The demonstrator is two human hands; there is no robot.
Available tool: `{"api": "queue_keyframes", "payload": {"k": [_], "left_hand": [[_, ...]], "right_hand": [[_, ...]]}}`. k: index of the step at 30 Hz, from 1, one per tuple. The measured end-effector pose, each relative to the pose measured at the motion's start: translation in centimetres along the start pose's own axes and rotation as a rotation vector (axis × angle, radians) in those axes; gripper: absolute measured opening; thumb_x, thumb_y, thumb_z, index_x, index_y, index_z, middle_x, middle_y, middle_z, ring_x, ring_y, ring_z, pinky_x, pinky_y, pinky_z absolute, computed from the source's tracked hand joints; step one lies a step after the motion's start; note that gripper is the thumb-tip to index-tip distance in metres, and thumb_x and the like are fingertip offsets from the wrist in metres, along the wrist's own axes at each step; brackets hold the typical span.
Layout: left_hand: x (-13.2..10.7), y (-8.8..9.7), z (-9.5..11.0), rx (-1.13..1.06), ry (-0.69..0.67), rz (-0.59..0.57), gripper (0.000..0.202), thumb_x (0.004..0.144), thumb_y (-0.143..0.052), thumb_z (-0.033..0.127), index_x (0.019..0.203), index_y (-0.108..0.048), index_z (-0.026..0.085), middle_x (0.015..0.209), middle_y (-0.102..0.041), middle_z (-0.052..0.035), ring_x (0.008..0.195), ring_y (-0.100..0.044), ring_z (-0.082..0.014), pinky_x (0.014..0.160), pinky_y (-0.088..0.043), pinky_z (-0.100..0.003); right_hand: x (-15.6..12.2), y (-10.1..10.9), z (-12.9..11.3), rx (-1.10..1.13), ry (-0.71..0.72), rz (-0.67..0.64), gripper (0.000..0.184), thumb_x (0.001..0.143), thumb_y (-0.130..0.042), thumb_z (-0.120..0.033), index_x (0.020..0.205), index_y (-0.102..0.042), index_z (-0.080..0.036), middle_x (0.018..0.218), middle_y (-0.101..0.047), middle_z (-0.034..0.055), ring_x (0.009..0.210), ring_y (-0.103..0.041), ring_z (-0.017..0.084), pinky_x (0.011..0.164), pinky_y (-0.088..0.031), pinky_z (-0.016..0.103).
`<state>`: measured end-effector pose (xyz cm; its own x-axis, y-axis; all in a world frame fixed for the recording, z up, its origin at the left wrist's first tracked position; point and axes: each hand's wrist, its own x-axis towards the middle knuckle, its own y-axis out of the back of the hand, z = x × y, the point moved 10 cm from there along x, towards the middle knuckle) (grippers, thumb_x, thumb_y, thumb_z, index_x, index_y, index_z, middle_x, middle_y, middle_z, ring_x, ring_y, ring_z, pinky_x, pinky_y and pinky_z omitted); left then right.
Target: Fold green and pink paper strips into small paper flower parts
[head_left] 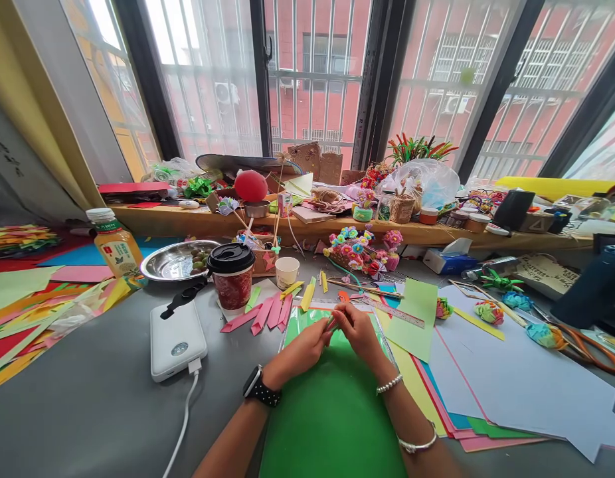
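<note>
Both my hands meet over a green sheet (332, 411) on the grey table. My left hand (307, 346), with a black watch on its wrist, pinches a small pink and green folded paper strip (332, 323). My right hand (358, 330), with bead and silver bracelets on the wrist, grips the same strip from the other side. Fingers of both hands are curled closed around it. Several pink folded strips (265, 314) lie just left of the hands.
A white power bank (176, 340) with cable lies at left, a red coffee cup (232, 277) and metal bowl (174, 260) behind it. A juice bottle (115, 244) stands at far left. Stacked coloured paper (507, 378), a ruler (393, 310) and orange scissors (589, 348) lie right.
</note>
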<state>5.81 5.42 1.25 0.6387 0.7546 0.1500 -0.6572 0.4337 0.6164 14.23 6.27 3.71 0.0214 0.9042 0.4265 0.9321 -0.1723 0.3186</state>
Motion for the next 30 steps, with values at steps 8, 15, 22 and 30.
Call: {"api": "queue_keyframes", "payload": {"k": [8, 15, 22, 30], "left_hand": [[0.1, 0.2, 0.2, -0.004, -0.009, 0.001, 0.023, 0.084, -0.028, 0.028, 0.082, -0.048, 0.017, 0.072, -0.051, -0.0015, 0.065, -0.044, -0.0132, 0.062, -0.039, -0.024], [-0.1, 1.1, 1.1, -0.008, -0.075, 0.052, 0.030, 0.075, -0.049, 0.023, 0.105, -0.049, 0.018, 0.103, -0.057, -0.0081, 0.092, -0.052, -0.0193, 0.082, -0.040, -0.031], [-0.2, 3.6, 0.6, -0.026, -0.045, 0.256, 0.039, 0.073, -0.054, 0.028, 0.111, -0.053, 0.018, 0.103, -0.058, -0.0088, 0.086, -0.056, -0.0193, 0.070, -0.049, -0.030], [-0.5, 4.5, 0.2, -0.241, -0.063, 0.412, 0.034, 0.068, -0.060, 0.033, 0.100, -0.063, 0.019, 0.094, -0.061, -0.0071, 0.083, -0.056, -0.0186, 0.066, -0.051, -0.029]], "right_hand": [[-0.1, -0.4, 0.7, 0.062, -0.048, -0.038, 0.024, 0.071, -0.055, -0.044, 0.067, -0.053, -0.020, 0.049, -0.049, -0.0035, 0.044, -0.040, 0.011, 0.044, -0.028, 0.023], [-0.3, 0.2, 1.4, 0.085, -0.099, 0.031, 0.026, 0.072, -0.054, -0.045, 0.065, -0.053, -0.019, 0.046, -0.042, -0.0054, 0.042, -0.035, 0.010, 0.043, -0.027, 0.022], [-0.2, 1.4, 3.4, 0.311, -0.213, 0.152, 0.034, 0.070, -0.053, -0.051, 0.071, -0.053, -0.017, 0.044, -0.036, -0.0076, 0.038, -0.031, 0.008, 0.039, -0.022, 0.021], [-0.5, 1.3, 3.5, 0.391, -0.249, 0.187, 0.036, 0.068, -0.054, -0.052, 0.070, -0.054, -0.016, 0.044, -0.036, -0.0075, 0.037, -0.030, 0.007, 0.037, -0.021, 0.021]]}}
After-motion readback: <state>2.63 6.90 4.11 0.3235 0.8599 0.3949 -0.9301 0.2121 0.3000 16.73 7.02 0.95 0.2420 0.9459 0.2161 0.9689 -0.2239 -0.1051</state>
